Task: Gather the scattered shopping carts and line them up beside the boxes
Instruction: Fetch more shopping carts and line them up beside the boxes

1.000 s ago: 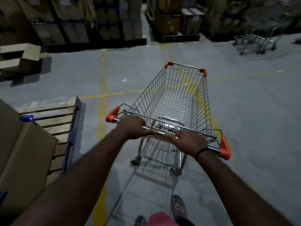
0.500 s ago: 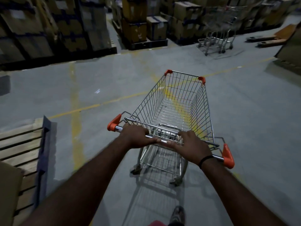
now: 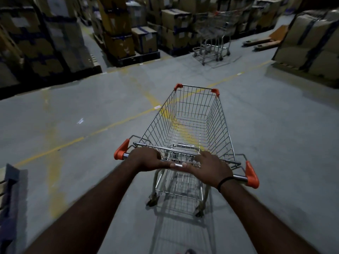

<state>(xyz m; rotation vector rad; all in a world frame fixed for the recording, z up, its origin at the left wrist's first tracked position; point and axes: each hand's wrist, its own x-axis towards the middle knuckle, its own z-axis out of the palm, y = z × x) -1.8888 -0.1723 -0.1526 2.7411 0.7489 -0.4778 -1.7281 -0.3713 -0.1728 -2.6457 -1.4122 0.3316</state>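
Note:
An empty wire shopping cart (image 3: 194, 121) with orange corner caps stands on the grey floor straight ahead of me. My left hand (image 3: 146, 159) grips the left half of its metal handle bar. My right hand (image 3: 211, 166) rests on the right half of the bar with its fingers spread over it and the thumb along the bar. A group of nested carts (image 3: 213, 44) stands at the back right, right next to stacked cardboard boxes (image 3: 176, 28).
Tall box stacks on pallets (image 3: 55, 39) line the back and left. More wrapped boxes (image 3: 311, 44) sit at the right edge, with a pallet jack (image 3: 264, 41) beside them. A wooden pallet corner (image 3: 9, 189) is at my lower left. Yellow lines cross the floor.
The view has swung right and forward with the cart. The pallet has slid off to the left, and the nested carts and boxes at the back right are nearer.

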